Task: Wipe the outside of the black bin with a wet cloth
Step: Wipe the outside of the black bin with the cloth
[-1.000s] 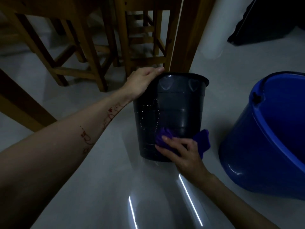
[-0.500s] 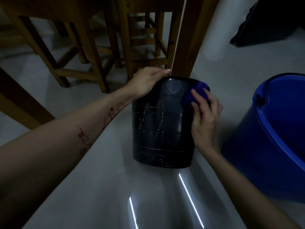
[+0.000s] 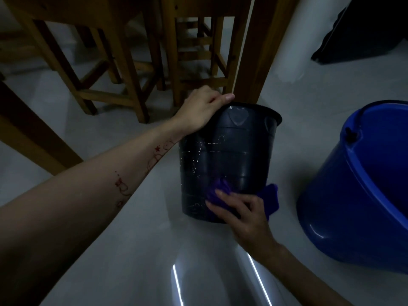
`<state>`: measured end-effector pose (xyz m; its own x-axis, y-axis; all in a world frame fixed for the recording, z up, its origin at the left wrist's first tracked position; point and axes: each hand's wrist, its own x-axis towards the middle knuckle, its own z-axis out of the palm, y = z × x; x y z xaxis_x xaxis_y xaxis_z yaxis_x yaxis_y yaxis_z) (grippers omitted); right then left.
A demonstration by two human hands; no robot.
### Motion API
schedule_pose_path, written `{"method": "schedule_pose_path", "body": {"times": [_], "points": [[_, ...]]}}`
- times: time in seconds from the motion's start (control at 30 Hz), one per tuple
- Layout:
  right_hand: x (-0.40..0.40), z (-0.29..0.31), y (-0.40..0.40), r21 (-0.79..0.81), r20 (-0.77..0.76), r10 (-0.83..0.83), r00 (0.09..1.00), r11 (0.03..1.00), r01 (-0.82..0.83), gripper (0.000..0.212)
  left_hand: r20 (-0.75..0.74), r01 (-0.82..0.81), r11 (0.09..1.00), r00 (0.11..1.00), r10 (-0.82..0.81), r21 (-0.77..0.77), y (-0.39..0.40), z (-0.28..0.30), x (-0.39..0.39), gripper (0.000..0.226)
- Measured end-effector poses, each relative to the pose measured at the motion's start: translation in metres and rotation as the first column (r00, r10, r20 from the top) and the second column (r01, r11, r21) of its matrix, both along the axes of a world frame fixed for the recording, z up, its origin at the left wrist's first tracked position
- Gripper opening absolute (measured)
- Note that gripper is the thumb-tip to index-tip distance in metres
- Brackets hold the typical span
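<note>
The black bin [image 3: 227,164], a smooth tapered plastic tub with ridged bands and a flared rim, stands on the glossy pale floor [image 3: 132,239] just in front of a wooden table leg [image 3: 260,51]. The left hand [image 3: 198,111] grips its rim, fingers curled over the edge. The right hand [image 3: 245,215] presses a crumpled purple cloth [image 3: 220,191] against the bin's lower wall, fingers spread flat. A round blue plastic bucket [image 3: 357,195] sits near on the right; open floor lies nearer the camera.
</note>
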<state>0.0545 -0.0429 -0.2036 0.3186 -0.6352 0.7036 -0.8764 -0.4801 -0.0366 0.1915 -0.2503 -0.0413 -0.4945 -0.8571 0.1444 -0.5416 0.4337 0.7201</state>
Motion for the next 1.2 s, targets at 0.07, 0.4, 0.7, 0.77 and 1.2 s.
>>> {"method": "schedule_pose_path", "body": {"times": [0.07,0.4,0.7,0.77,1.2], "points": [[-0.007,-0.004,0.016,0.049,-0.061,0.052,0.997,0.998,-0.049,0.034,-0.05,-0.063,0.998,0.997,0.063,0.001,-0.008,-0.002,0.015,0.05],[-0.051,0.066,-0.068,0.165,0.544,-0.382,0.747,0.922,0.351,0.033,-0.305,0.105,0.973,0.952,-0.038,0.206,-0.011,-0.025,0.033,0.025],[-0.017,0.075,-0.096,-0.014,0.334,-0.202,0.921,0.976,0.219,0.03,-0.33,0.139,0.966,0.942,-0.061,0.22,-0.01,-0.016,0.014,0.024],[-0.013,0.067,-0.087,-0.03,0.242,-0.147,0.959,0.987,0.158,0.03,-0.324,0.137,0.964,0.944,-0.058,0.229,-0.009,-0.016,0.013,0.026],[-0.031,0.013,0.002,0.099,-0.004,0.059,0.998,0.993,-0.059,0.05,-0.295,0.1,0.963,0.955,-0.022,0.251,-0.015,-0.019,0.017,0.033]]}}
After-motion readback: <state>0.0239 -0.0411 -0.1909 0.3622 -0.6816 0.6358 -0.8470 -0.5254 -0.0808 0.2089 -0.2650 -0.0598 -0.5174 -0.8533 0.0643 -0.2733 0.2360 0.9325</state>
